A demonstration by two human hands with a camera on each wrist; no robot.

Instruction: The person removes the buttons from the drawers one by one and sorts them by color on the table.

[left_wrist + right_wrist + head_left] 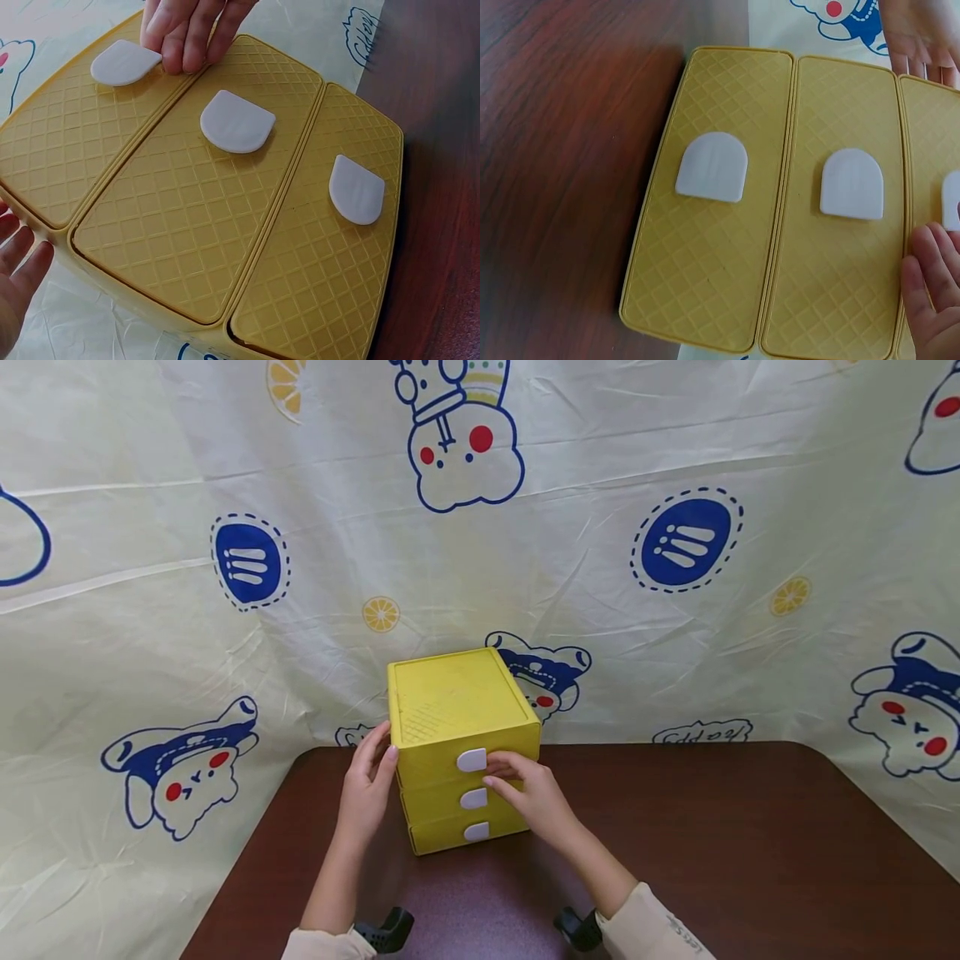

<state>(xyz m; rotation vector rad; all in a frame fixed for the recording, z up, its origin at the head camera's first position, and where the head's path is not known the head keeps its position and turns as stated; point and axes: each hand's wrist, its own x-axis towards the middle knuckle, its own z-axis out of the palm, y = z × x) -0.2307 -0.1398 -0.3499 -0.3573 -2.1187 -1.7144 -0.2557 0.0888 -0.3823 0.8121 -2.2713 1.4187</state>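
Observation:
A yellow box point(465, 697) with three stacked drawers stands at the table's far edge, all its drawers closed. Each drawer front has a waffle pattern and a white rounded tab handle; the middle drawer's handle point(238, 122) shows clearly in the left wrist view. My left hand point(365, 793) rests against the box's upper left side, fingers extended. At the top drawer, my right hand point(540, 802) has its fingertips point(172, 64) at the right edge of the top handle point(472, 760). Whether any fingertip reaches behind that handle is hidden.
The box stands on a dark brown table point(712, 835). Behind and beside it hangs a pale sheet point(480, 560) printed with cartoon figures and orange slices. Black wrist straps point(386, 931) sit at both wrists near the table's front.

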